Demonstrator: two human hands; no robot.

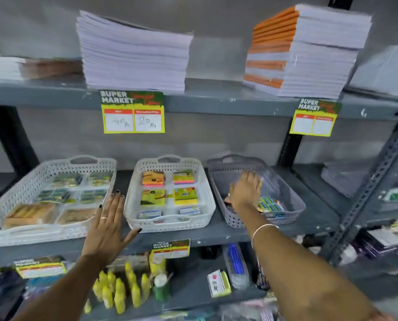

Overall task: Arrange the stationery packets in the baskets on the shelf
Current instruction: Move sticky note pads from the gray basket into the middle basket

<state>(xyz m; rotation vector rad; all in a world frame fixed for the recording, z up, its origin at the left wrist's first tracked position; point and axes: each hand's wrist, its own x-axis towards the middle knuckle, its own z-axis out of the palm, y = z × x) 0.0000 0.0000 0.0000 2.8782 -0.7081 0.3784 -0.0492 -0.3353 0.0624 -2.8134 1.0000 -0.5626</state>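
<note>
The right hand [245, 193] reaches into the grey basket [292, 200] on the shelf [228, 235]. The loose packets [270, 205] lie in a small heap at the front of that basket, just to the right of the hand and partly under it. The fingers point toward the back and are a little spread, holding nothing I can see. The left hand [107, 225] is flat and spread wide, between the two white baskets [128, 205], farther from the heap.
</note>
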